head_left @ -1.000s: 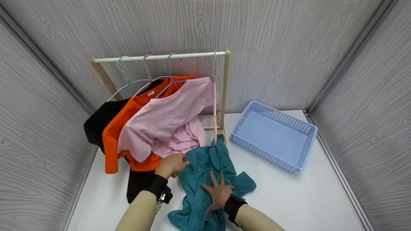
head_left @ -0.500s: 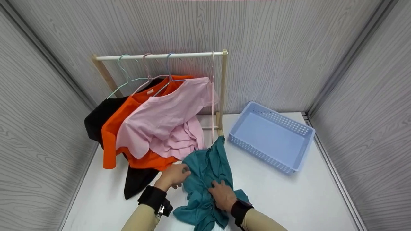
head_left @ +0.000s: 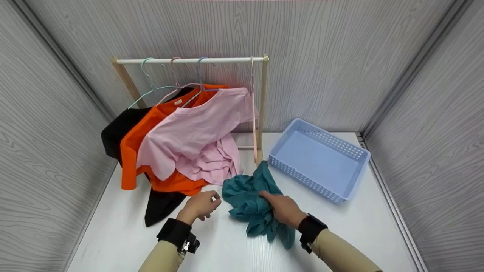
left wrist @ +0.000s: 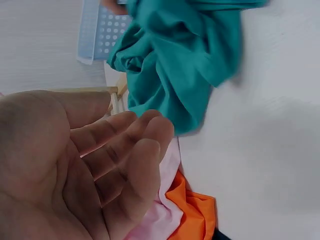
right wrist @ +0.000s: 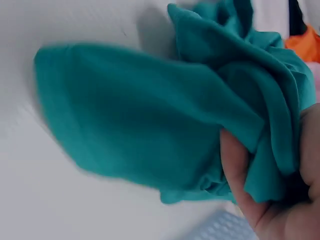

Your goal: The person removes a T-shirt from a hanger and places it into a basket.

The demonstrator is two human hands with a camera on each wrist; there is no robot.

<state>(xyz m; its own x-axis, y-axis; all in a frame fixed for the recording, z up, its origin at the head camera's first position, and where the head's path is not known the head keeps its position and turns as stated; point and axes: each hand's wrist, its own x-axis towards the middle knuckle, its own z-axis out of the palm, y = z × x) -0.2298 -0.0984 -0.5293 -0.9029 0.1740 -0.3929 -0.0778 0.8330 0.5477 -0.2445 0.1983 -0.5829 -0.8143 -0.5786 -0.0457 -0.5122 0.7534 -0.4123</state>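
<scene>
My right hand [head_left: 284, 209]: I am grabbing the teal shirt [head_left: 252, 200]; my fingers bunch up the cloth.
My left hand [head_left: 199, 205]: loose and empty, with soft bent fingers, just beside the shirt's left side, not touching it.
Teal shirt: a crumpled heap on the white table [head_left: 359, 230], near its middle, just in front of the rack's right post. It may brush the pink shirt [head_left: 196, 132]; I cannot tell.
Rack [head_left: 189, 60]: at the table's back edge, with black [head_left: 117, 134], orange [head_left: 132, 147] and pink shirts on hangers.
Blue basket [head_left: 355, 177]: toward the table's back right corner.
</scene>
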